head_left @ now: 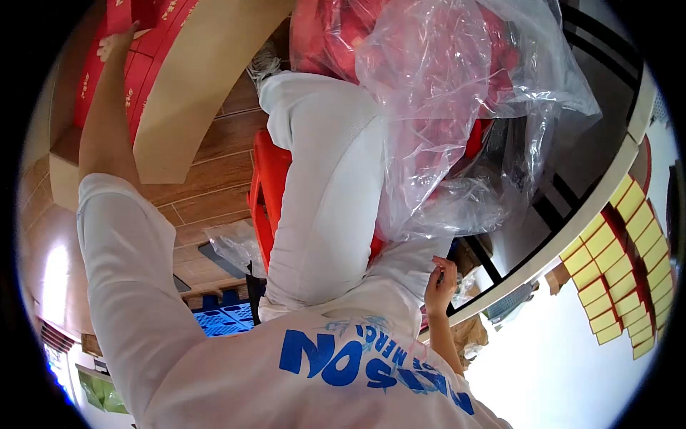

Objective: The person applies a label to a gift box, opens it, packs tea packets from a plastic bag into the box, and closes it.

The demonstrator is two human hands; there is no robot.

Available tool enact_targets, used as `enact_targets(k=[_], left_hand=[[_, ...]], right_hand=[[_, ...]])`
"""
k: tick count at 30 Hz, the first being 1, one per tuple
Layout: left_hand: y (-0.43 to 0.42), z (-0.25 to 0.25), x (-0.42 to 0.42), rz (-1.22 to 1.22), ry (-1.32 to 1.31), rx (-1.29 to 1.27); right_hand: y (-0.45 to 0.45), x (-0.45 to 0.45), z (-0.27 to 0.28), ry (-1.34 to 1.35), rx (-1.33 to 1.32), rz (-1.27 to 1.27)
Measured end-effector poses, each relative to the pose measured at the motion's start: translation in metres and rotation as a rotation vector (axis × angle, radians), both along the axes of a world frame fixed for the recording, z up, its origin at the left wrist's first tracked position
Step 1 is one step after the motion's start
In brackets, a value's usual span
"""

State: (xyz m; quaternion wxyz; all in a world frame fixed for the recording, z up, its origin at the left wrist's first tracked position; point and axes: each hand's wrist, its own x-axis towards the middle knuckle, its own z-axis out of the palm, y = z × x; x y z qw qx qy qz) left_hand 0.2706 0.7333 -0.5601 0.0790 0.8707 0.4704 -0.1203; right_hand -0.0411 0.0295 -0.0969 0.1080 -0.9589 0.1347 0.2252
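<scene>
My left hand (116, 44) reaches to the upper left with its fingers around a red box (128, 14). Below and beside it, a large cardboard carton (204, 79) holds several red boxes (146, 68) with gold lettering. My right hand (441, 282) is by my right thigh, close to the table edge (564, 250). Its fingers are loosely curled, a gap shows between them and the thumb, and I see nothing in it. In front of my knees is a big clear plastic bag (436, 79) with red items inside, their kind blurred by the film.
A red stool (268, 186) stands under me. Stacks of yellow-topped red boxes (607, 264) sit on the white tabletop at the right. Black table legs (482, 259) show beneath the rim. A blue plastic pallet (223, 319) and a loose clear bag (239, 243) lie on the wood-look floor (218, 154).
</scene>
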Motion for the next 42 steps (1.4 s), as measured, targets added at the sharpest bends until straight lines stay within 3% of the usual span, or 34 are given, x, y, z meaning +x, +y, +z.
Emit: enact_targets(k=[1, 3, 6, 9, 12, 15, 18, 19, 21, 22, 24, 29, 31, 34, 36, 37, 38, 39, 40, 41, 42], left_hand=[[0.007, -0.003, 0.000, -0.014, -0.002, -0.002], [0.022, -0.012, 0.008, -0.237, 0.418, 0.013], [0.047, -0.038, 0.003, -0.199, 0.352, -0.008], [0.068, -0.057, -0.014, 0.034, -0.285, -0.019], [0.023, 0.024, -0.028, 0.257, -0.592, -0.287], [-0.030, 0.125, -0.061, 0.392, -0.739, -0.472], [0.002, 0.128, -0.103, 0.276, -0.624, -0.288], [-0.007, 0.136, -0.124, 0.120, -0.662, -0.252], [-0.021, 0.165, -0.150, -0.190, -0.743, -0.160], [-0.046, 0.197, -0.146, -0.208, -0.765, -0.156], [-0.132, 0.285, -0.143, 0.296, -1.213, -0.839], [-0.215, 0.410, -0.148, 0.284, -1.343, -1.085], [-0.267, 0.460, -0.147, 0.380, -1.298, -1.164], [-0.360, 0.523, -0.148, 0.182, -1.220, -1.318], [-0.424, 0.548, -0.152, 0.146, -1.063, -1.634], [-0.443, 0.539, -0.149, 0.021, -0.971, -1.802], [-0.489, 0.551, -0.160, -0.107, -0.962, -1.793], [-0.521, 0.554, -0.166, -0.265, -0.773, -1.947], [-0.561, 0.567, -0.180, -0.304, -0.672, -1.907], [-0.589, 0.567, -0.184, -0.567, -0.637, -1.823], [-0.627, 0.598, -0.212, -0.572, -0.524, -1.810]], right_hand=[[-0.004, -0.005, -0.002, 0.026, 0.000, -0.038], [-0.010, -0.011, -0.006, 0.024, -0.006, -0.019], [-0.009, -0.004, -0.010, 0.046, 0.030, -0.092], [-0.006, 0.002, -0.008, 0.074, 0.105, -0.186], [-0.012, -0.008, -0.009, 0.105, 0.141, -0.316], [-0.024, -0.032, -0.017, 0.034, 0.204, -0.287], [-0.027, -0.049, -0.018, -0.035, 0.255, -0.277], [-0.028, -0.054, -0.016, -0.054, 0.261, -0.292], [-0.033, -0.061, -0.015, -0.108, 0.300, -0.206], [-0.033, -0.060, -0.013, -0.146, 0.330, -0.177], [-0.036, -0.055, -0.004, -0.219, 0.364, -0.128], [-0.037, -0.042, 0.033, -0.565, 0.482, 0.001], [-0.044, -0.042, 0.054, -0.698, 0.452, 0.058], [-0.064, -0.053, 0.092, -1.005, 0.451, 0.023], [-0.086, -0.069, 0.118, -1.153, 0.407, -0.096], [-0.097, -0.076, 0.125, -1.255, 0.416, -0.161], [-0.105, -0.084, 0.137, -1.324, 0.479, -0.260], [-0.113, -0.092, 0.150, -1.380, 0.487, -0.357], [-0.124, -0.101, 0.158, -1.404, 0.463, -0.412], [-0.136, -0.111, 0.165, -1.427, 0.442, -0.464], [-0.148, -0.122, 0.166, -1.385, 0.433, -0.479]])
